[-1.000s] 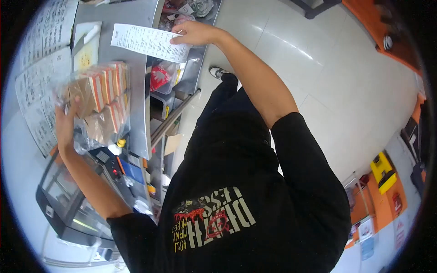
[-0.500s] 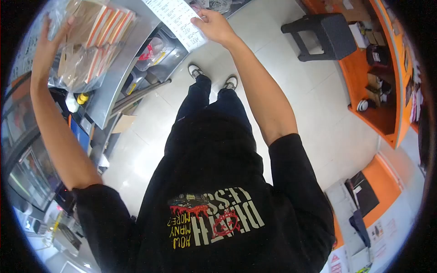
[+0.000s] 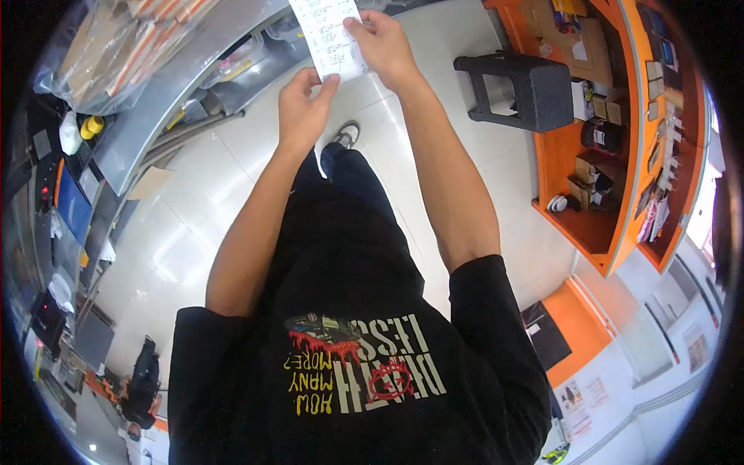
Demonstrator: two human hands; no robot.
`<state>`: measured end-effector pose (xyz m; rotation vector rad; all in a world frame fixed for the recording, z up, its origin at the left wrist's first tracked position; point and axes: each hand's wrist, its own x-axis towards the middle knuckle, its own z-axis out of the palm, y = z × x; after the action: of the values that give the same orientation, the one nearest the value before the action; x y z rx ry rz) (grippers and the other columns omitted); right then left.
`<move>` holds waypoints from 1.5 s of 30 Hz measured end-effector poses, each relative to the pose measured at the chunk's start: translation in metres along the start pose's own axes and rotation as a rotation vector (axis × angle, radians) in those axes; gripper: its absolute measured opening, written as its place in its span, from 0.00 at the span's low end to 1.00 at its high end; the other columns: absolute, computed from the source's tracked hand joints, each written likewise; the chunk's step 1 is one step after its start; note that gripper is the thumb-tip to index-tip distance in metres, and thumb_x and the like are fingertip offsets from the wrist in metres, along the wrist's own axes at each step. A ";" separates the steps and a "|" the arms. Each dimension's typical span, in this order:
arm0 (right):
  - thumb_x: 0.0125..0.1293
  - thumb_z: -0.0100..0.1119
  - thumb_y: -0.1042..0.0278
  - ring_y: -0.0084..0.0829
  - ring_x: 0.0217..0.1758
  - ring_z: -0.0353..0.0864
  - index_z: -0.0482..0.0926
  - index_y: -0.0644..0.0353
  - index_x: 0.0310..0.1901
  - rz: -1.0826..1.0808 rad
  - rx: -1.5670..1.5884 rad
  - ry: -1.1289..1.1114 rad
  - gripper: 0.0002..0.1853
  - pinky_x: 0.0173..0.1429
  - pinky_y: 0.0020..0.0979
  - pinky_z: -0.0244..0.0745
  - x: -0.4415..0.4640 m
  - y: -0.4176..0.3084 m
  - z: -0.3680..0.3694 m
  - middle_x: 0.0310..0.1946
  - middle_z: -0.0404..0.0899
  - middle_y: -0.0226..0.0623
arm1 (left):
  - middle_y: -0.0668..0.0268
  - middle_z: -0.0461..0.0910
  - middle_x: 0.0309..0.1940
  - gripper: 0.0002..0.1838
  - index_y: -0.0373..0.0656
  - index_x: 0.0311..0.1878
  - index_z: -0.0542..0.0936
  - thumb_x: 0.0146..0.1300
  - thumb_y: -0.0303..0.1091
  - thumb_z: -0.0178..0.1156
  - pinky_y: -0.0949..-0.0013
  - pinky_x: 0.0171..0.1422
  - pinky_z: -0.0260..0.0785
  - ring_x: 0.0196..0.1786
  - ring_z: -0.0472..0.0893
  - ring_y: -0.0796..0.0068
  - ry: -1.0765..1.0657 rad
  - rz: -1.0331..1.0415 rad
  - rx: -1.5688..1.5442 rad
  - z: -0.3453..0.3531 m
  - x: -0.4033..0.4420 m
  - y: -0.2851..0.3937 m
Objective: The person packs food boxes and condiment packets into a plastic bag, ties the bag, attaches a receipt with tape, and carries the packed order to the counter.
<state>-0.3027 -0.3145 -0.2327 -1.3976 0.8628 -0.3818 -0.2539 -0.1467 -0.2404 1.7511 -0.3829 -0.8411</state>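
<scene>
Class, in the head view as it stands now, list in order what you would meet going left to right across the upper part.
Clear plastic bag with brown, orange-striped contents, bare left hand, bare right hand, black textured stool.

a black stool (image 3: pixel 540 93) stands on a pale tiled floor (image 3: pixel 496 186) near orange shelving (image 3: pixel 570 221).
</scene>
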 end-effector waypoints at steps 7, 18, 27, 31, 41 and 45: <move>0.75 0.57 0.68 0.23 0.35 0.82 0.80 0.69 0.47 -0.049 -0.090 -0.052 0.11 0.39 0.29 0.76 0.002 -0.002 0.003 0.34 0.86 0.39 | 0.64 0.87 0.37 0.12 0.35 0.45 0.83 0.72 0.36 0.64 0.72 0.49 0.72 0.40 0.82 0.80 0.001 -0.058 -0.126 0.000 -0.005 0.018; 0.72 0.62 0.64 0.25 0.33 0.85 0.82 0.68 0.48 0.021 -0.014 -0.007 0.13 0.38 0.30 0.78 0.003 -0.013 0.009 0.35 0.89 0.41 | 0.63 0.87 0.39 0.11 0.36 0.46 0.83 0.72 0.36 0.63 0.71 0.52 0.72 0.42 0.82 0.79 -0.037 -0.141 -0.135 -0.008 -0.001 0.031; 0.71 0.62 0.64 0.25 0.33 0.85 0.82 0.67 0.47 -0.028 -0.053 -0.024 0.13 0.38 0.31 0.78 0.013 -0.008 0.009 0.34 0.89 0.42 | 0.59 0.82 0.48 0.13 0.35 0.53 0.78 0.70 0.31 0.61 0.67 0.50 0.73 0.46 0.81 0.68 0.525 0.663 0.186 -0.017 0.017 0.050; 0.71 0.63 0.64 0.27 0.32 0.86 0.83 0.67 0.46 -0.031 -0.058 -0.051 0.13 0.38 0.32 0.78 0.021 -0.002 0.007 0.34 0.89 0.42 | 0.46 0.76 0.61 0.17 0.36 0.58 0.77 0.68 0.31 0.56 0.53 0.67 0.69 0.61 0.77 0.44 0.282 0.838 0.626 -0.039 0.088 0.110; 0.66 0.68 0.64 0.32 0.40 0.88 0.81 0.64 0.49 -0.366 -0.281 -0.007 0.15 0.46 0.33 0.80 0.016 0.009 -0.004 0.41 0.87 0.47 | 0.45 0.68 0.72 0.30 0.39 0.70 0.71 0.76 0.52 0.50 0.47 0.78 0.59 0.74 0.68 0.43 0.112 0.536 1.152 -0.028 0.229 0.111; 0.68 0.64 0.75 0.29 0.30 0.88 0.73 0.69 0.59 0.077 0.127 -0.192 0.20 0.32 0.32 0.82 -0.008 -0.013 0.004 0.39 0.86 0.45 | 0.48 0.63 0.76 0.36 0.34 0.69 0.70 0.71 0.56 0.52 0.35 0.78 0.51 0.78 0.59 0.44 0.305 0.391 1.130 -0.014 0.244 0.132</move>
<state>-0.3017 -0.3083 -0.2182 -1.2572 0.7204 -0.2346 -0.0544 -0.3359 -0.2009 2.6371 -1.0875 0.0066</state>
